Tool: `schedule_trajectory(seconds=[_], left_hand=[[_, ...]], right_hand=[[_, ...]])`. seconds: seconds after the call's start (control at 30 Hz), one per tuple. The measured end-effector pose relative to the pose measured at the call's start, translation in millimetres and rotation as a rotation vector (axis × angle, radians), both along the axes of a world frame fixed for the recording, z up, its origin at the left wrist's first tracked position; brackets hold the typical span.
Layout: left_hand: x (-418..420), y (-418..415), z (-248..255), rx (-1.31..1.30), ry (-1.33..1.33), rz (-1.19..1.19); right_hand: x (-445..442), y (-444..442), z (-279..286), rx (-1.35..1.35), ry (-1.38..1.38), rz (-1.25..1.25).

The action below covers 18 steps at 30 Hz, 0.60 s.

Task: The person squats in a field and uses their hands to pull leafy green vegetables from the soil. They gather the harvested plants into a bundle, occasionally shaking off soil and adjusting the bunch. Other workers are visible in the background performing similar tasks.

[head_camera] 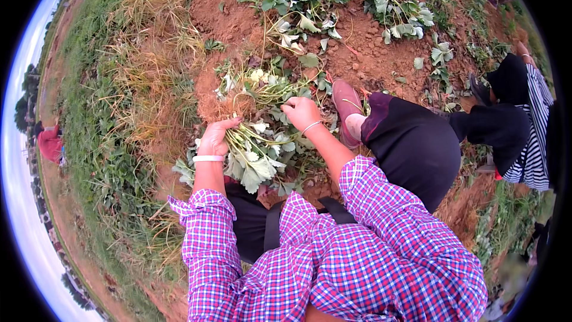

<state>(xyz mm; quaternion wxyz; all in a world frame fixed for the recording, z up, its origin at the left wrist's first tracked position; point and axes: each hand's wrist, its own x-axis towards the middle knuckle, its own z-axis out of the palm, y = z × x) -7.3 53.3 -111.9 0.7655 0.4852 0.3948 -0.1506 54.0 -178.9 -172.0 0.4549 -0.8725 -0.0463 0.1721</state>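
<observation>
My left hand (215,137) grips a bundle of leafy seedlings (252,165) by the stems, just below their brown, fibrous roots (230,103). Their toothed, pale-backed leaves, like those of strawberry plants, hang towards my lap. To the right of the bundle is my right hand (304,115), fingers curled in and thumb against the forefinger; nothing shows in it. Just beyond both hands, a loose heap of pulled plants (277,87) with long stems lies on the reddish soil.
More wilting plants (397,9) lie on the soil ahead. My shoe (346,103) stands right of the heap, near thin red strings (352,50). Dry grass (156,53) borders the left. A person in striped clothing (534,143) is close on the right; another person (50,143) is far left.
</observation>
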Motion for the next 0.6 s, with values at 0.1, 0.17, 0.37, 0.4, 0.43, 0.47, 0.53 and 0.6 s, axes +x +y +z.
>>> schedule_trajectory(seconds=[0.1,0.17,0.37,0.4,0.43,0.47,0.53,0.6], left_hand=[[5,-10,4,-0.058,-0.01,-0.012],[1,-1,-6,-0.069,0.001,0.01],[6,-10,-7,0.051,0.006,-0.049],[6,-9,-7,0.085,0.004,-0.054],[6,-9,-6,0.119,0.002,-0.059],[6,-9,-7,0.141,0.001,-0.062],[8,-12,-3,0.187,-0.005,-0.07],[9,-16,-1,0.22,-0.042,-0.058]], right_hand=[[13,15,13,0.326,0.217,0.162],[4,29,39,0.414,0.453,0.27],[3,29,20,0.492,0.286,0.429],[3,28,22,0.484,0.265,0.418],[3,28,24,0.476,0.244,0.407],[2,29,21,0.489,0.233,0.403],[5,27,18,0.468,0.283,0.346],[7,26,15,0.396,0.236,0.242]])
